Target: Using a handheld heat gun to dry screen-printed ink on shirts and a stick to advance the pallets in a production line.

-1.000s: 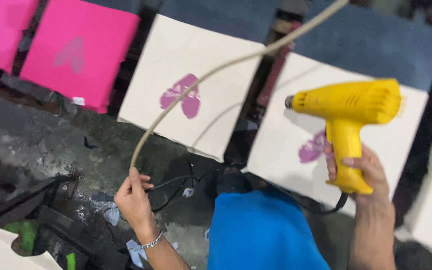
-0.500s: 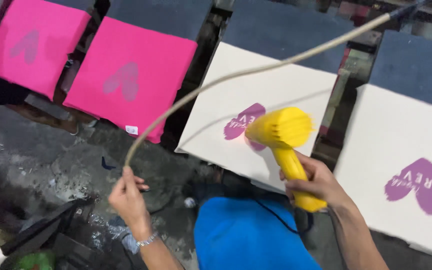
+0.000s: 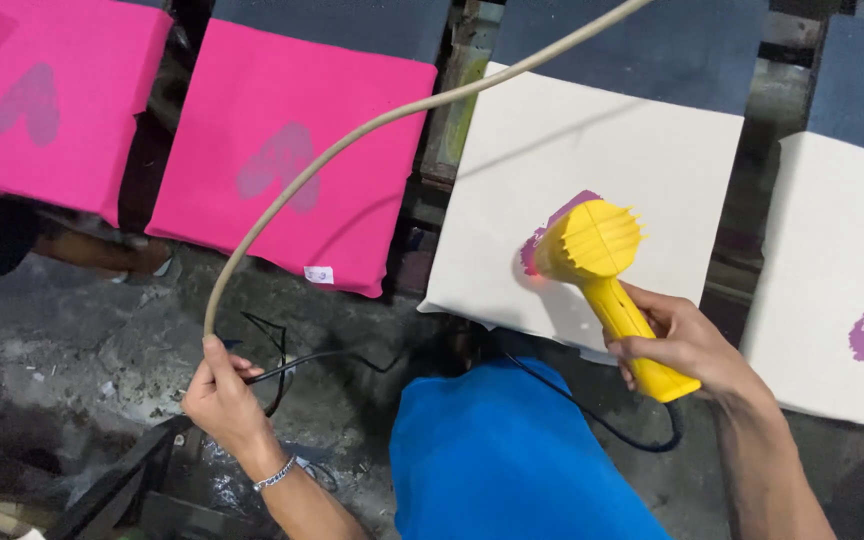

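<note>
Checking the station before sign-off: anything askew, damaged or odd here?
Nothing looks damaged or spilled. The right hand points a yellow heat gun at the purple print on a cream fabric panel; the left hand holds a beige hose that crosses over the pink panel. The floor is grimy and stained.

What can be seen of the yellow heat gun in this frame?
The yellow heat gun looks like moulded plastic, with a ribbed, finned rear housing and a straight handle. The right hand grips the handle. It points down and away at the purple print on the white fabric panel. A black cord trails from its base.
</note>
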